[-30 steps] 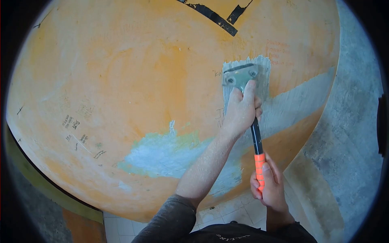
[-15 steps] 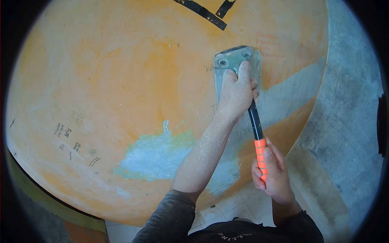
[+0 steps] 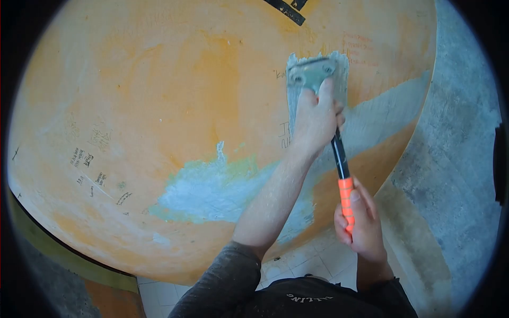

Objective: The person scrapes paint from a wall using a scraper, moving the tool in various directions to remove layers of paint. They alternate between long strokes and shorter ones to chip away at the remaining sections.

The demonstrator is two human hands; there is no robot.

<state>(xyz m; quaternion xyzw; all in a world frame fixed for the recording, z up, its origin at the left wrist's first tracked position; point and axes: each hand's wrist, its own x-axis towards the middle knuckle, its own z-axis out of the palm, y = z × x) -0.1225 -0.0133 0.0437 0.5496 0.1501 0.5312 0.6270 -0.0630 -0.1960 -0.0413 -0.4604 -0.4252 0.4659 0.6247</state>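
A long-handled scraper [image 3: 314, 75] lies with its wide grey-green metal head against a curved orange painted surface [image 3: 159, 111]. My left hand [image 3: 317, 122] is closed around the neck just below the head, thumb stretched toward the blade. Lower down, my right hand [image 3: 363, 225] wraps the orange ridged grip at the end of the black handle. Around the head runs a bare grey strip [image 3: 343, 79] with a ragged top edge, extending a little above the blade. The head is slightly blurred.
A larger bare bluish patch [image 3: 204, 193] lies lower on the surface, and a grey band [image 3: 387, 108] runs right. Black tape-like strips [image 3: 286, 10] sit at the top. Handwriting marks the paint. Grey concrete [image 3: 450, 132] borders the right; white tiles [image 3: 297, 267] lie below.
The scraper head has drawn back toward me from the strip's top edge, baring the ragged end above it. Both hands keep their hold. The view has shifted slightly.
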